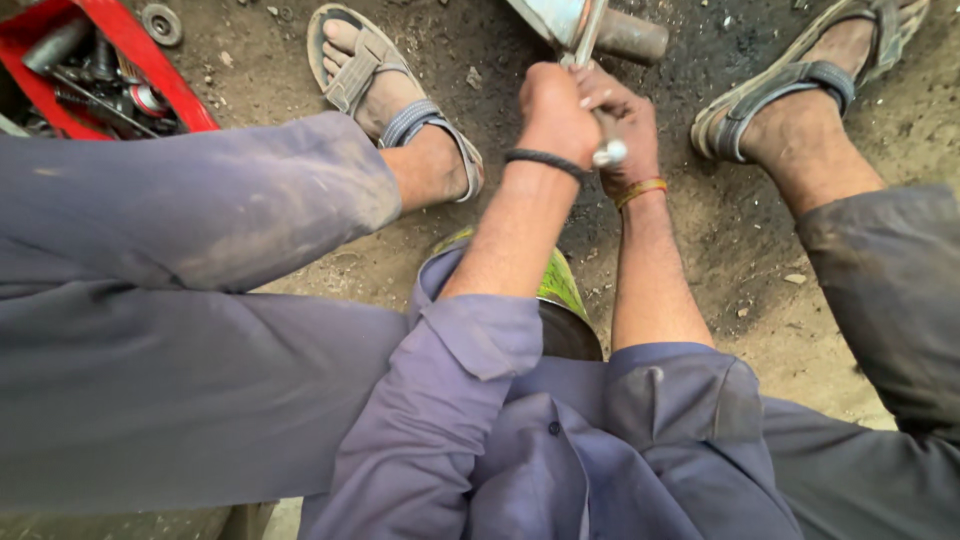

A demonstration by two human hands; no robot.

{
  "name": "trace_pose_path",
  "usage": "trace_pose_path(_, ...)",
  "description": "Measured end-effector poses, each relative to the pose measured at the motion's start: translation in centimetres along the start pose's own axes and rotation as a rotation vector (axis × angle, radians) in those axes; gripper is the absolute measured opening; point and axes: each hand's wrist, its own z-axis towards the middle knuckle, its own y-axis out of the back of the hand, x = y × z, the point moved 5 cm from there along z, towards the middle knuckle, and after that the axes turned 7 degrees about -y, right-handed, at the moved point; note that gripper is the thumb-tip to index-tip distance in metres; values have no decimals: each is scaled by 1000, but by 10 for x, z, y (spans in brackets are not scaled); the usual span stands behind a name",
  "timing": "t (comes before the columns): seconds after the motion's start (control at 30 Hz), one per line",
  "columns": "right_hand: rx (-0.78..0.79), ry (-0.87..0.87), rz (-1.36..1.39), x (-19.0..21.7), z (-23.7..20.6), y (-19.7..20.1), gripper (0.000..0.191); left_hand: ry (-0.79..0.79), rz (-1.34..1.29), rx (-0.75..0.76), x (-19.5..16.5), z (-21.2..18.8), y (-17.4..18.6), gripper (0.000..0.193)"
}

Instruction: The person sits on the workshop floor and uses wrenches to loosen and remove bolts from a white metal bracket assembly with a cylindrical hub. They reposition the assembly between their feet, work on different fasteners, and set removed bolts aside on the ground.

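Note:
Both my hands grip one shiny metal tool handle (606,152) that runs up toward a grey metal part (590,25) lying on the dirt floor at the top centre. My left hand (553,112) is closed around the handle from the left, a black band on its wrist. My right hand (622,122) wraps the same handle from the right, with an orange-red thread at the wrist. The handle's rounded end pokes out below my fingers. I sit low, knees apart, sandalled feet either side of the part.
A red tray (150,70) holding dark metal parts and tools stands at the top left, with a small round disc (161,24) beside it. A green and black can (563,300) sits on the ground between my legs, under my forearms. The ground is oily dirt with small stones.

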Motion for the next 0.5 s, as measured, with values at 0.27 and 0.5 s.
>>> trace_pose_path(0.27,-210,-157,-182,5,-2,-23,48,375,163,147,-44,-9,5,19)
trace_pose_path(0.5,-286,-97,-204,18,4,-33,39,113,738,169,-55,-12,3,22)
